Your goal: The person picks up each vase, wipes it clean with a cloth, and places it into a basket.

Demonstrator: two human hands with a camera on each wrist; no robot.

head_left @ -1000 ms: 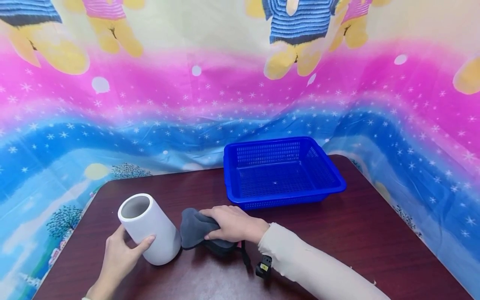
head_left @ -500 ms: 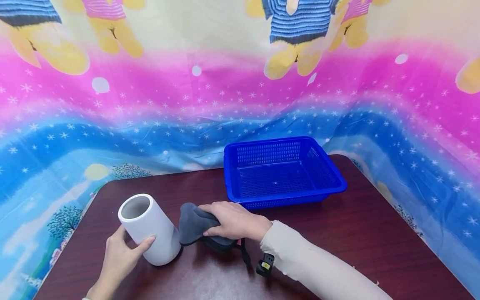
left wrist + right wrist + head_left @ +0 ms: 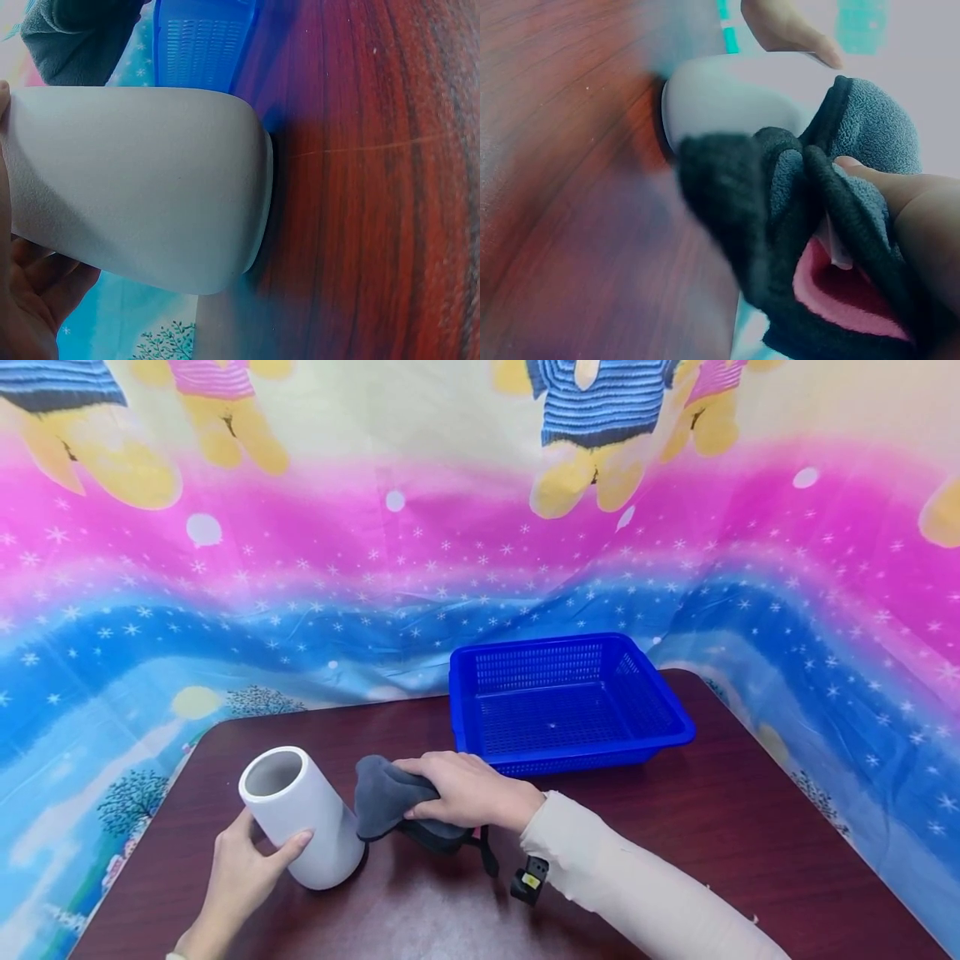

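Note:
A white, open-topped cylindrical vase (image 3: 318, 827) stands on the table at the left, its base meeting the wood in the left wrist view. My left hand (image 3: 243, 868) grips its near left side, thumb across the front. My right hand (image 3: 465, 789) holds a bunched grey terry cloth (image 3: 386, 802) between thumb and fingers, and the cloth's left end overlaps the vase's right side. In the right wrist view the cloth (image 3: 877, 124) has dark edging and a pink patch (image 3: 840, 300) among its folds. A dark strap (image 3: 487, 853) hangs from its right end.
At the back of the dark wooden table (image 3: 600, 852) sits a blue perforated plastic basket (image 3: 570, 752), just beyond the right hand. A printed cloth backdrop (image 3: 450, 552) rises behind and around the table edges. A small black device (image 3: 530, 881) is at the right wrist.
My right hand has risen slightly and shifted a little left with the grey cloth, along the vase's right side. The left hand and the vase have stayed in place.

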